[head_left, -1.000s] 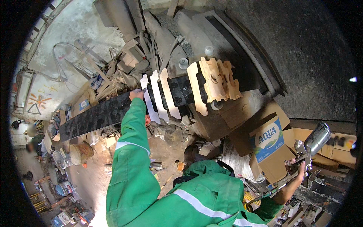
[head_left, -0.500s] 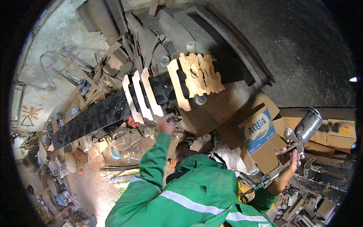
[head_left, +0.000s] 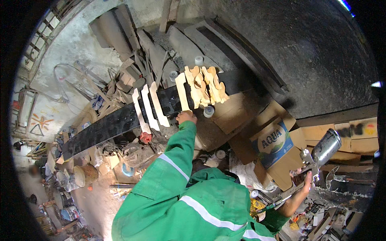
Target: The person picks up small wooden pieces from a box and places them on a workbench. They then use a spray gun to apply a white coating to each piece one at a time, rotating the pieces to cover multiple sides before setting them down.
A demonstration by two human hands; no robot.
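My left hand [head_left: 187, 117] has its fingers closed around the near end of a pale, notched wooden piece [head_left: 182, 93], which lies across a long black board [head_left: 104, 122]. To its left lie three similar narrow wooden pieces [head_left: 148, 107], side by side. On its right, wider pale pieces with curved cut-outs [head_left: 198, 86] sit close together. Out to the right, my right hand [head_left: 307, 180] grips a spray gun [head_left: 309, 162] with a silver metal cup [head_left: 327, 145] on top. A hose runs from its handle toward my sleeve.
A cardboard box [head_left: 281, 170] with a blue label stands between the board and the spray gun. White rolls [head_left: 208, 111] sit by the wooden pieces. Scrap wood [head_left: 114, 86] piles up behind the board at left; a brown drum-shaped container [head_left: 85, 176] stands on the floor.
My left hand has moved forward and right from near the board's front edge onto the wooden piece's near end. The spray gun stays in my right hand. The view has shifted slightly.
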